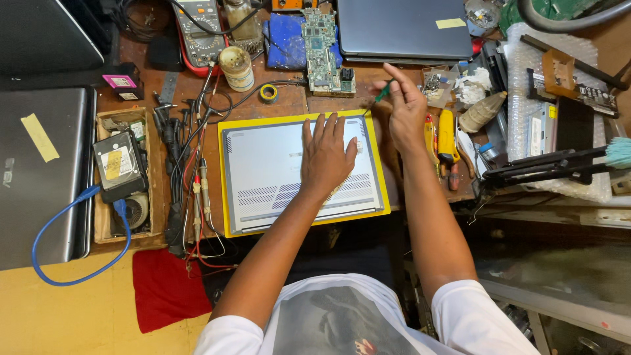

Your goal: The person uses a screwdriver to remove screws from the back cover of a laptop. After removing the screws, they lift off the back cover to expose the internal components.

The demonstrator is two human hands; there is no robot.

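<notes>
**Operator:** Head view, workbench from above. Report hand positions and the unit under work.

**Technician:** A silver laptop lies closed and bottom side up, vent slots toward the person, on a yellow mat at the centre of the wooden bench. The mat extends past the case on all sides; judged, it cushions the lid underneath and gives small parts a bright background.

**Operator:** Left hand?

**Technician:** The left hand is flat on the base panel, fingers spread and extended, holding nothing. Judged, the downward pressure keeps the case from sliding on the mat.

**Operator:** Right hand?

**Technician:** The right hand is raised just beyond the mat's far right corner, clear of the laptop. Thumb and forefinger pinch a thin green-handled tool, probably a precision screwdriver; its tip is too small to identify. The remaining fingers are loosely extended.

**Operator:** Why is it held near that corner?

**Technician:** Judged, the pinch grip suits fine rotation, and the position is near the panel's far right edge. Individual screws cannot be resolved.

**Operator:** Surrounding items?

**Technician:** A bare green circuit board lies beyond the mat. A multimeter with trailing leads sits far left. A wooden tray on the left holds a hard drive attached to a blue cable. Yellow-handled tools lie just right of the right hand, within reach. Closed laptops occupy the far and left edges.
</notes>
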